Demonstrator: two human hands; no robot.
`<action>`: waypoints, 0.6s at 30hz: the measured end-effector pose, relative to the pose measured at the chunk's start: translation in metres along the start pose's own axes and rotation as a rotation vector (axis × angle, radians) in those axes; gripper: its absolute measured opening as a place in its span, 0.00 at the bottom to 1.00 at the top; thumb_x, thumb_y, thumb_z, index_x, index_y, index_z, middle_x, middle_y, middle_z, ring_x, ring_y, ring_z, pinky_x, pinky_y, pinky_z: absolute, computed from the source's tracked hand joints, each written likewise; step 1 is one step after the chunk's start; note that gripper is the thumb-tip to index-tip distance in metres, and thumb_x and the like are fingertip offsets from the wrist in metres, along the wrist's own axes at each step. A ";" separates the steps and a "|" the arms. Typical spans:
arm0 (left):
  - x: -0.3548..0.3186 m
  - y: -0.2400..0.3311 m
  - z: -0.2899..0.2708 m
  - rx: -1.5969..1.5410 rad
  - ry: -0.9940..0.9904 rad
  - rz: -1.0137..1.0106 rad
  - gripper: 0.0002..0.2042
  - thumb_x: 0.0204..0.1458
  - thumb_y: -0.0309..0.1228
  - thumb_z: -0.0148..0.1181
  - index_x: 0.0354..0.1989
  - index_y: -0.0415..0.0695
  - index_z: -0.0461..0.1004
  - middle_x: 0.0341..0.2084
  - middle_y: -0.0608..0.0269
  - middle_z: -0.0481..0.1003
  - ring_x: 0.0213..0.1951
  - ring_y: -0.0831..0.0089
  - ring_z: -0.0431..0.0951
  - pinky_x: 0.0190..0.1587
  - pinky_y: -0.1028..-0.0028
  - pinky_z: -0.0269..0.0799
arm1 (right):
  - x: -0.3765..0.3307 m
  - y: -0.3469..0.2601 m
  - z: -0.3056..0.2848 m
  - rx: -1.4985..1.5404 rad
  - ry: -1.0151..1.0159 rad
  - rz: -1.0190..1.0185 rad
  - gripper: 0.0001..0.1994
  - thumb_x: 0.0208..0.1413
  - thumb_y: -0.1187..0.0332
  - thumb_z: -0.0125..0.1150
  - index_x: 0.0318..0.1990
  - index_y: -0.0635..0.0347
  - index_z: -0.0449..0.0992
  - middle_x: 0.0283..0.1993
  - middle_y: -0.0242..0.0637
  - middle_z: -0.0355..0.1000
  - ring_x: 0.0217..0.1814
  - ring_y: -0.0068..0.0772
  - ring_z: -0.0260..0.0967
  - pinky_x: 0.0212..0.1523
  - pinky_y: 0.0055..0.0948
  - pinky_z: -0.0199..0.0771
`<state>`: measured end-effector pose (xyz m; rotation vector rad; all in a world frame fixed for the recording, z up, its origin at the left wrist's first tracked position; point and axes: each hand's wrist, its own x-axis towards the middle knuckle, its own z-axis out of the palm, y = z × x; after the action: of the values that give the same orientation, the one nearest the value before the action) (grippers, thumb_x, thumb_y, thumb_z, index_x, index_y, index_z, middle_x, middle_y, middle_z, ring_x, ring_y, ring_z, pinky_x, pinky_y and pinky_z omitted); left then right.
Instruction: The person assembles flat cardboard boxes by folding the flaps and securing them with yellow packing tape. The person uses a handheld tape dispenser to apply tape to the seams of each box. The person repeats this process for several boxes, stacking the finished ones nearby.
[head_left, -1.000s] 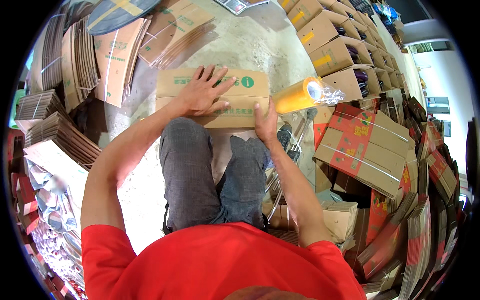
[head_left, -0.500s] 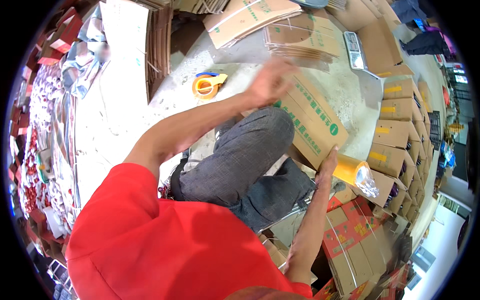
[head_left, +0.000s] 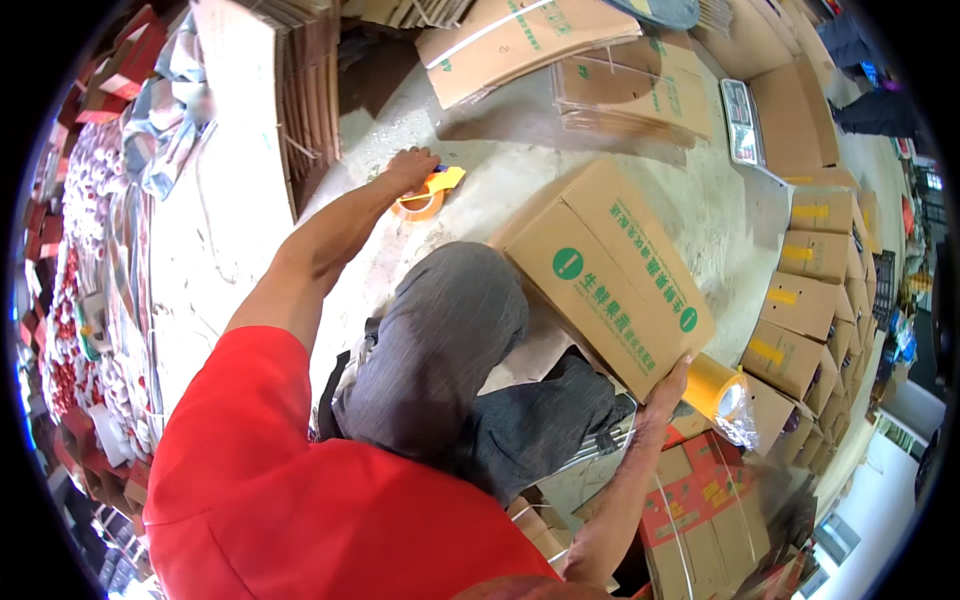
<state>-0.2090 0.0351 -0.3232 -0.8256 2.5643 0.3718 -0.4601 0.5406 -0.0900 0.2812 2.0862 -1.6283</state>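
Observation:
A brown cardboard box [head_left: 610, 270] with green printing lies tilted in front of my knees, its flaps meeting along a seam. At its near right corner, my right hand [head_left: 668, 388] grips the edge. My left arm stretches forward to the floor, where my left hand [head_left: 412, 168] has its fingers closed over the top of a yellow and blue tape dispenser [head_left: 436, 190] with a roll of orange tape. The fingertips are partly hidden. Next to my right hand is a large roll of yellow tape [head_left: 712, 388], with clear crumpled film at one end.
Flattened cartons [head_left: 530, 45] lie in bundles at the far side, and more stand upright [head_left: 305, 90] at the left. A scale [head_left: 741, 120] stands at the far right. Taped boxes [head_left: 800, 300] are stacked along the right. Red-and-brown cartons [head_left: 700, 500] lie near my right arm.
My left hand has left the box and moved left to the tape dispenser. The box has tipped, showing more of its sides, while my right hand stays on its corner.

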 end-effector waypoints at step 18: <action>-0.182 0.063 -0.222 -1.168 0.461 0.150 0.20 0.54 0.21 0.64 0.57 0.39 0.72 0.40 0.62 0.77 0.42 0.73 0.78 0.52 0.70 0.75 | 0.033 0.000 0.053 0.028 -0.124 -0.161 0.25 0.75 0.52 0.44 0.53 0.69 0.76 0.48 0.38 0.76 0.49 0.28 0.70 0.52 0.32 0.71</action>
<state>-0.1813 0.0913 -0.0363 -1.1513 2.6669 2.0343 -0.4764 0.4855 -0.1157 0.0202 2.0383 -1.7212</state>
